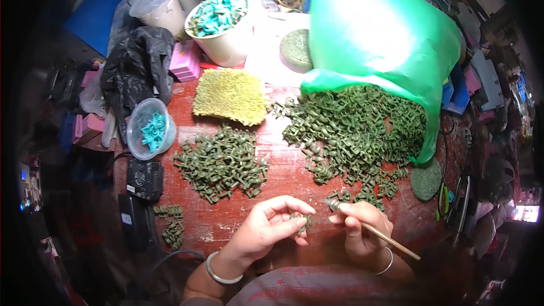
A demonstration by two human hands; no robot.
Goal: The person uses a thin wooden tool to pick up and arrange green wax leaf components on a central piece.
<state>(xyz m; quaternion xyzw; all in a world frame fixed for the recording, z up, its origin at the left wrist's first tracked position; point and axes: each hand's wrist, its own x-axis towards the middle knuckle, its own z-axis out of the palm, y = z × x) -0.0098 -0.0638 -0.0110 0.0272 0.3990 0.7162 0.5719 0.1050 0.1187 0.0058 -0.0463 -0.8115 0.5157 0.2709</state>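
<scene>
Over the near edge of the table, my left hand (pixel 265 228) is closed, thumb and fingers pinching a small dark green moulded piece (pixel 306 222). Just to its right, my right hand (pixel 367 228) grips a slim tool with a wooden handle (pixel 394 242). The tool's tip points left toward the green piece, a short gap away. Beyond the right hand, a large heap of similar green pieces (pixel 357 127) spills from a green plastic bag (pixel 385 34). A smaller heap of green pieces (pixel 224 163) lies beyond my left hand.
A yellow rough-textured block (pixel 230 96) sits behind the smaller heap. At the left stand a clear tub (pixel 166 146) with turquoise bits and a black box (pixel 145 179). A white bucket (pixel 229 51) is at the back. A round green pad (pixel 426 180) and pliers (pixel 443 199) are at the right.
</scene>
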